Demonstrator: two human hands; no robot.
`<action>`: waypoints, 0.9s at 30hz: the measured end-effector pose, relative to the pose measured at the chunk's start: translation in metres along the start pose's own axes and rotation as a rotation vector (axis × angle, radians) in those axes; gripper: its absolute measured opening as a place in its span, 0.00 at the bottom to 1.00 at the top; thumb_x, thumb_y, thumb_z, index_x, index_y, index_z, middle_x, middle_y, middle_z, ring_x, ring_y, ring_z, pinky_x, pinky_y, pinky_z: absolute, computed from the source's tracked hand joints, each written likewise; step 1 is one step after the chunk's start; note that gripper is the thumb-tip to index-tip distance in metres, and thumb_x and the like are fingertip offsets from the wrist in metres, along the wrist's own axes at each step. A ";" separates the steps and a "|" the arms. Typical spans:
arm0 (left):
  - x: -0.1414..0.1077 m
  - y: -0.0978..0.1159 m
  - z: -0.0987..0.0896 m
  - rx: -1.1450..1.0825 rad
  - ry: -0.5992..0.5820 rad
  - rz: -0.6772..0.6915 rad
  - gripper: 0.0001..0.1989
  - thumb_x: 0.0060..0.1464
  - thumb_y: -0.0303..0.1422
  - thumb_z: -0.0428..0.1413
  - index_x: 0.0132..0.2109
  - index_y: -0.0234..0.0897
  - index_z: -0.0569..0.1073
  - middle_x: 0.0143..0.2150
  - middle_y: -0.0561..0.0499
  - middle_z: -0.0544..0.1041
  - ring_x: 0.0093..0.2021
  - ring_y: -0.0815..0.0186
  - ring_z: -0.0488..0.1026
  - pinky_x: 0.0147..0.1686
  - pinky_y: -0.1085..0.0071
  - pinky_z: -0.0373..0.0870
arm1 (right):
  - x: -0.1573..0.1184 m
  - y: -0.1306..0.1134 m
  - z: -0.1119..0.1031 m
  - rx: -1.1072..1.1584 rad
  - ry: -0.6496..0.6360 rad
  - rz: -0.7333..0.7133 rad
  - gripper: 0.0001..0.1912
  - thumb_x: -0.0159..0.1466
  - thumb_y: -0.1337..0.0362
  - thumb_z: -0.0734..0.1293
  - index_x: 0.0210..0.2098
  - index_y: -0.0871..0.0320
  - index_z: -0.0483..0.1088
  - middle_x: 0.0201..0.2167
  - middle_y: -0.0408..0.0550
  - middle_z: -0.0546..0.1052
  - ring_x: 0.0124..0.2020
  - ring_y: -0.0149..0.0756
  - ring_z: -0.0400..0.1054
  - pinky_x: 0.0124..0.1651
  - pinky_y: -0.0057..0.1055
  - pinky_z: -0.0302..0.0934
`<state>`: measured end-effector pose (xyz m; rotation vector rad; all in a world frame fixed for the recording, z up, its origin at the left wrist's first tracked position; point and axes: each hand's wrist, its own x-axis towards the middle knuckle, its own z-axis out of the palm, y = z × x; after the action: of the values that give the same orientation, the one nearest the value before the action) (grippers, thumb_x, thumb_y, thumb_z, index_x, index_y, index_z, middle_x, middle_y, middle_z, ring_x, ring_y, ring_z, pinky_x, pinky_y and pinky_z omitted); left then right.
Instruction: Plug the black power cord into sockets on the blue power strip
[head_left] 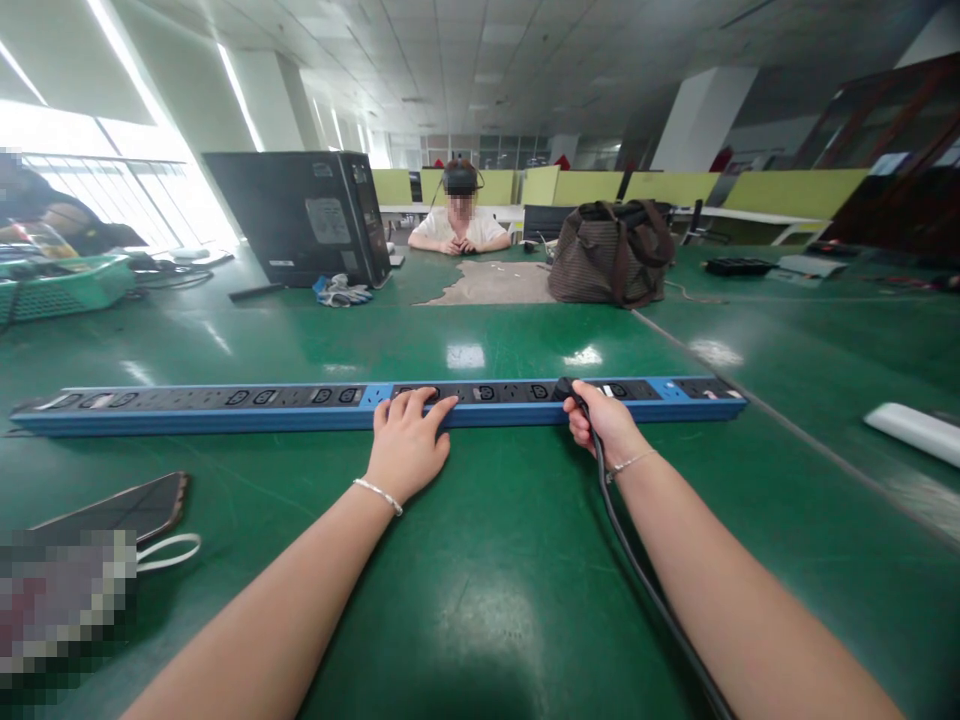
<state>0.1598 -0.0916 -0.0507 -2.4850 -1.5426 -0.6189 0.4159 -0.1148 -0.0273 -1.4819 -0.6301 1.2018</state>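
Note:
A long blue power strip point(225, 415) with black sockets lies across the green table. My left hand point(409, 440) rests on its middle, fingers spread over the top face and front edge. Further right, my right hand point(604, 420) is closed around a black power plug point(564, 388), held at the strip's sockets. Whether the plug's pins sit inside a socket is hidden. From that hand the black cable point(637, 560) runs down toward the bottom edge of the view, beside my right forearm.
A phone point(120, 505) lies at the near left. Toward the back stand a black computer case point(300, 215), gloves point(342, 291) and a brown bag point(611, 255). A green basket point(67, 290) is at far left, a white bar point(915, 430) at right. Another person point(460, 225) sits opposite.

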 end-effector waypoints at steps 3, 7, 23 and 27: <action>0.000 0.003 0.003 0.020 -0.043 0.050 0.27 0.53 0.39 0.51 0.60 0.55 0.60 0.63 0.51 0.61 0.62 0.51 0.54 0.59 0.43 0.42 | 0.001 0.003 0.001 0.043 -0.004 -0.020 0.18 0.64 0.55 0.58 0.22 0.57 0.59 0.06 0.34 0.54 0.07 0.22 0.48 0.11 0.19 0.42; 0.000 0.003 0.004 0.019 -0.054 0.063 0.25 0.55 0.40 0.49 0.61 0.54 0.60 0.64 0.51 0.61 0.62 0.52 0.54 0.59 0.42 0.42 | 0.001 0.006 0.002 0.104 -0.015 -0.030 0.18 0.66 0.57 0.56 0.21 0.57 0.59 0.06 0.34 0.54 0.07 0.22 0.47 0.11 0.20 0.41; 0.001 0.002 0.004 0.042 -0.053 0.064 0.26 0.55 0.38 0.50 0.61 0.54 0.59 0.64 0.51 0.61 0.62 0.52 0.54 0.58 0.41 0.43 | -0.016 -0.037 -0.023 0.200 -0.065 -0.169 0.21 0.67 0.59 0.50 0.20 0.56 0.58 0.06 0.35 0.51 0.07 0.22 0.41 0.12 0.21 0.36; 0.001 0.002 0.005 0.042 -0.045 0.064 0.25 0.55 0.38 0.50 0.61 0.54 0.60 0.63 0.51 0.62 0.62 0.52 0.55 0.58 0.41 0.43 | -0.014 -0.051 -0.069 0.141 -0.063 -0.074 0.21 0.67 0.60 0.48 0.20 0.56 0.57 0.07 0.34 0.48 0.08 0.23 0.37 0.13 0.22 0.35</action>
<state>0.1632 -0.0900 -0.0542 -2.5227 -1.4692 -0.5183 0.4846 -0.1404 0.0194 -1.2970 -0.6240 1.2138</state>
